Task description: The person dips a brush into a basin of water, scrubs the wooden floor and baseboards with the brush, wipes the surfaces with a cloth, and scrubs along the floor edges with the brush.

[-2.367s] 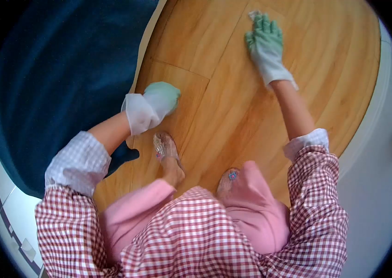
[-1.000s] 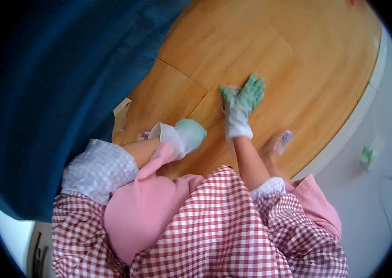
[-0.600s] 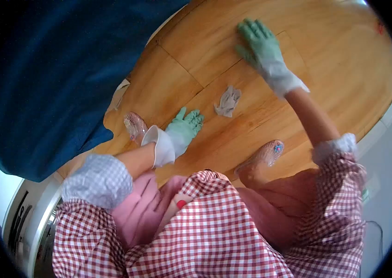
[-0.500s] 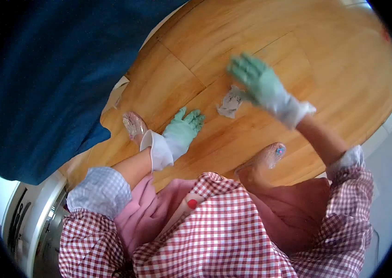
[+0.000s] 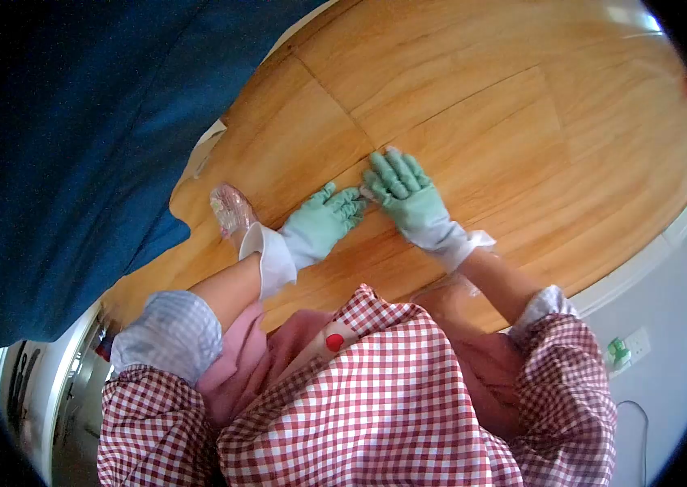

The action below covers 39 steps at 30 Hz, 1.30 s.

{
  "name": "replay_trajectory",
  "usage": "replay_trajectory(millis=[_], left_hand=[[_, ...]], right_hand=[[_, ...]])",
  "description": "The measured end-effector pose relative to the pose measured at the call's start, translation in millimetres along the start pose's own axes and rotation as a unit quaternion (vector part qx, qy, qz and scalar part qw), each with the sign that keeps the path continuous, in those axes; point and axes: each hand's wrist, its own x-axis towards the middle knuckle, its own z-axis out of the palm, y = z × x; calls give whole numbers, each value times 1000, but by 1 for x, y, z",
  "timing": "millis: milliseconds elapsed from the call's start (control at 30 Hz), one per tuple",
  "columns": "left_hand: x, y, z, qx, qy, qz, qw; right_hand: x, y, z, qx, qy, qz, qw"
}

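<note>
Both my hands wear rubber gloves, green at the fingers and white at the cuffs. My left hand [image 5: 323, 217] rests on the wood-patterned floor [image 5: 481, 138], its fingers stretched out and nothing in it. Just to its right, my right hand [image 5: 404, 191] lies palm down with the fingers extended, its thumb side close to the left fingertips. A scrap of crumpled pale wipe or tissue [image 5: 393, 149] seems to peek out at the right fingertips; the rest is hidden, and I cannot tell whether it is gripped.
A dark blue cloth [image 5: 108, 154] hangs on the left. Clear shoes are on my feet, the left shoe [image 5: 232, 209] beside my left glove. At the right stands a pale wall [image 5: 643, 398] with a socket [image 5: 638, 345]. My red-checked clothing [image 5: 376, 381] fills the bottom.
My right hand has come down and left from above the floor, covering the spot where the pale crumpled piece lay. My left hand has stayed nearly in place.
</note>
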Motion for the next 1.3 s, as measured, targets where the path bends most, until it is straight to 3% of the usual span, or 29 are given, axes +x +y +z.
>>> replay_trajectory(millis=[100,133,167,200,267,300,367,400,500,533,567,600,633,700,867,967,1033,1067,1133,1167,1233,1300], left_hand=[[2,-3,-1,-94,-18,-2,995],[2,-4,3,-85,0,8,996],[0,-5,8,-76,16,17,997],[-1,-6,13,-69,32,25,997],[-3,-7,15,-99,34,20,994],[-2,-7,15,-110,35,20,993],[-1,-7,16,-108,33,28,993],[0,-9,16,-106,32,30,993],[-1,-9,22,-85,53,40,994],[-2,-8,20,-65,41,35,996],[-2,-8,19,-44,31,30,998],[0,-8,17,-44,24,28,998],[3,-7,15,-44,18,27,999],[3,-8,14,-83,20,26,996],[-7,-9,16,-118,54,30,991],[-5,-9,4,-104,38,30,993],[-4,-11,10,-71,47,37,996],[-3,-11,10,-47,44,33,997],[0,-7,9,0,35,25,999],[0,-6,15,-84,50,-7,995],[0,-2,32,-252,77,-72,962],[4,-8,41,-184,84,-12,979]], right_hand=[[11,14,-1,-23,-36,-38,998],[12,33,-11,-29,6,-29,999],[27,53,-39,241,-7,184,953],[20,103,-55,-81,77,29,993],[28,175,-112,22,201,128,971],[26,205,-131,-124,233,161,951],[31,213,-138,-152,345,256,890],[20,234,-117,-229,341,139,901],[35,154,-59,-21,306,24,952],[38,113,-34,-24,231,60,971],[43,74,-11,-77,129,36,988],[42,45,22,224,104,73,966],[46,34,3,16,70,-83,994],[50,52,-27,65,73,-78,992],[53,205,-98,144,269,194,932],[71,216,-105,-108,269,288,913],[98,156,-21,-68,287,175,940],[117,94,-23,-59,222,133,964],[135,12,23,105,200,12,974],[140,-18,34,87,168,-65,980],[164,-30,29,61,178,-116,975],[199,-2,17,72,208,-118,968]])
